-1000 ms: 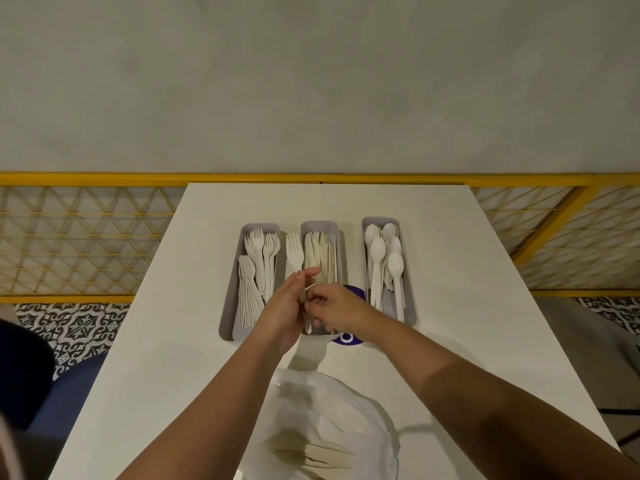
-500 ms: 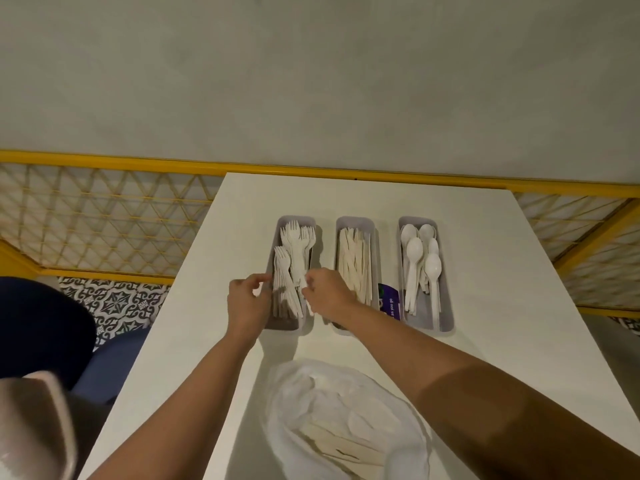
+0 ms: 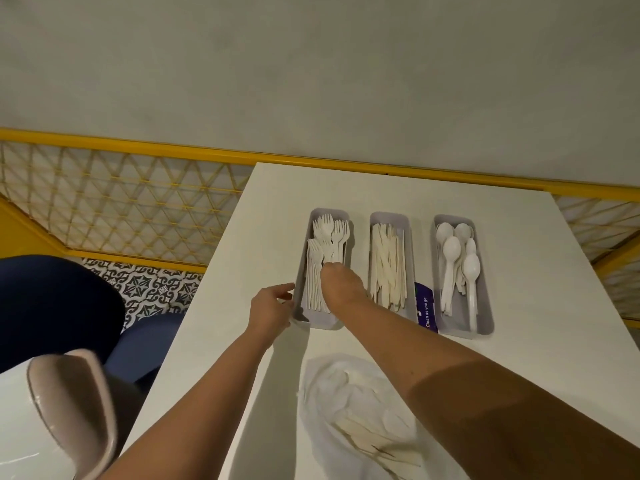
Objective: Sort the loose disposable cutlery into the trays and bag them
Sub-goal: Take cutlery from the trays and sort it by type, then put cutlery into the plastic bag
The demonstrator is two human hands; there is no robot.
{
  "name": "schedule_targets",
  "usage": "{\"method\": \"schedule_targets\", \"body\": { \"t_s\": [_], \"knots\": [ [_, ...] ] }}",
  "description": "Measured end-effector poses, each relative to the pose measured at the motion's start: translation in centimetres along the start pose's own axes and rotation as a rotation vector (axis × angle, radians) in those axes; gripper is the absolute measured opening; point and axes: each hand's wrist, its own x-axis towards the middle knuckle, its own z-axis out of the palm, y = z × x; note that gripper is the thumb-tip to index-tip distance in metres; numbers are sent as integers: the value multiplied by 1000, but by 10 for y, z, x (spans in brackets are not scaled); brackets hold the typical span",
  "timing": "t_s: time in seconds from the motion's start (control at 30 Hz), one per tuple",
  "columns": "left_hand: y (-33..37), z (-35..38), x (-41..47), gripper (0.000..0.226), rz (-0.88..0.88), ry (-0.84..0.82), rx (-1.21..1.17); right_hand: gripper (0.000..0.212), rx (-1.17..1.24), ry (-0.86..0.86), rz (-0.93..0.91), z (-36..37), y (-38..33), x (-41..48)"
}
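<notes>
At centre frame our right hand (image 3: 341, 285) reaches into the fork tray (image 3: 313, 322), grip pinched on fork handles (image 3: 317, 289). Our left hand (image 3: 272, 308), fingers spread, touches its wall. Forks look light, stiff, slippery; bunching the handles seems best.

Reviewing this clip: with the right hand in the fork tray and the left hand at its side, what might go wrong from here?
1. The fork tray sits near the table's left edge; a push from the left hand might slide it toward that edge.
2. The right hand reaches into crowded forks; pulling some out may drag others loose.
3. The right forearm crosses above the open bag and might brush it.
</notes>
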Motion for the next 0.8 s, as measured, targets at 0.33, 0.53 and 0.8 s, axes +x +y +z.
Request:
{"method": "schedule_targets", "body": {
  "t_s": [0.33, 0.53, 0.8],
  "knots": [
    [6, 1, -13, 31, 200, 100, 228, 26, 40, -79, -34, -22, 3, -19],
    [3, 23, -62, 7, 394, -158, 352, 15, 18, -470, -5, -31, 27, -76],
    [-17, 39, -107, 51, 224, -519, 797, 49, 62, -596, -27, 26, 66, -154]
  ]
}}
